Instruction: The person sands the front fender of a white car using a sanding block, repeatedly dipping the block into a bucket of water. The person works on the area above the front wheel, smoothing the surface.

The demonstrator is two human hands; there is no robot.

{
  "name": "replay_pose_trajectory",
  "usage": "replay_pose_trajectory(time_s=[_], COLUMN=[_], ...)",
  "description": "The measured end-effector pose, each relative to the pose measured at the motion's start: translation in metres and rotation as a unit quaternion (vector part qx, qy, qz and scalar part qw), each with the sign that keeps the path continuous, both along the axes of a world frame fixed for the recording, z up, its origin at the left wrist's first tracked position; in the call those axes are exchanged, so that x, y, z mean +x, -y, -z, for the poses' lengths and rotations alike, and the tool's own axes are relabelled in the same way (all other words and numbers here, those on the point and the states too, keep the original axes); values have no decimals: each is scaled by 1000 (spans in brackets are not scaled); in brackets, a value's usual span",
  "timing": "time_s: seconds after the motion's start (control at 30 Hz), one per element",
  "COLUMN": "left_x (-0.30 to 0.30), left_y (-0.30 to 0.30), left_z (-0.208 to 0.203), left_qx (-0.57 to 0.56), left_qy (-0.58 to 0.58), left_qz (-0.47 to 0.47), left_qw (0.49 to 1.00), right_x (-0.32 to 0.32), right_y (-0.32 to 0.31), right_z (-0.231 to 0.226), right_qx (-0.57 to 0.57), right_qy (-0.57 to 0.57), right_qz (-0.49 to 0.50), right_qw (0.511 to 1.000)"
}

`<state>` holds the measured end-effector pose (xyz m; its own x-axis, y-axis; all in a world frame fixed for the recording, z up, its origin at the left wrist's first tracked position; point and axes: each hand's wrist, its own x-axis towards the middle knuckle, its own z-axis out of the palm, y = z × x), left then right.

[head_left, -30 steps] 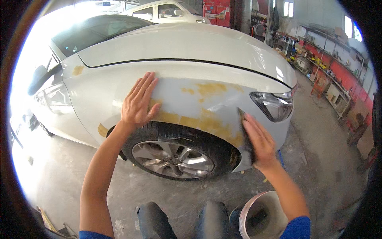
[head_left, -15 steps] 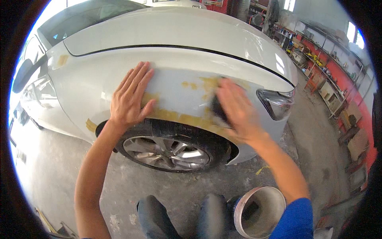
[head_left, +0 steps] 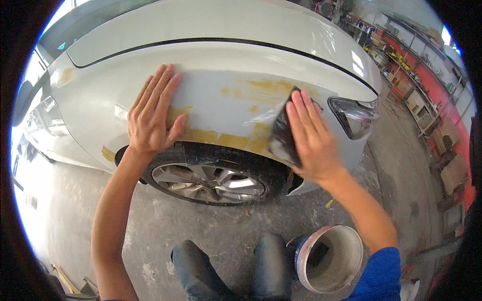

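Note:
A pale silver-white car fender (head_left: 211, 108) curves over the front wheel (head_left: 208, 181), with a dull grey sanded area and mustard-yellow patches along the arch and higher up. My left hand (head_left: 153, 118) lies flat on the fender at the left end of the grey area, holding nothing, its thumb apart. Under my right hand (head_left: 314, 143) is a black sheet of sandpaper (head_left: 284, 134), pressed against the fender left of the headlight (head_left: 351, 118). The fingers of that hand lie nearly straight over the sheet, and its right part is mostly hidden beneath them.
An open bucket (head_left: 357, 251) stands on the concrete floor by my right knee, with a dark piece inside. Shelves and benches (head_left: 416, 103) crowded with items run along the red-and-white wall at right. The car's hood (head_left: 211, 22) rises beyond the fender.
My right hand and the sandpaper have moved right and lower on the fender, nearer the headlight. My left hand keeps its place on the panel. The whole view has shifted slightly.

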<state>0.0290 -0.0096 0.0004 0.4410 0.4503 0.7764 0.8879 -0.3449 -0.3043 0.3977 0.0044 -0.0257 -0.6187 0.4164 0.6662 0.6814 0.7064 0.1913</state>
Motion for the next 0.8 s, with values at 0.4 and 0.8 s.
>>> replay_pose_trajectory(time_s=[0.4, 0.8], left_x=[2, 1], left_y=[-7, -10], left_z=[1, 4], left_qx=[44, 52], left_qy=[-9, -9], left_qz=[14, 18], left_qw=[999, 998], right_x=[-8, -22], right_y=[-12, -1], right_z=[4, 5], right_qx=[14, -18], right_qy=[-11, -42], right_qz=[-26, -3], right_qw=[999, 999])
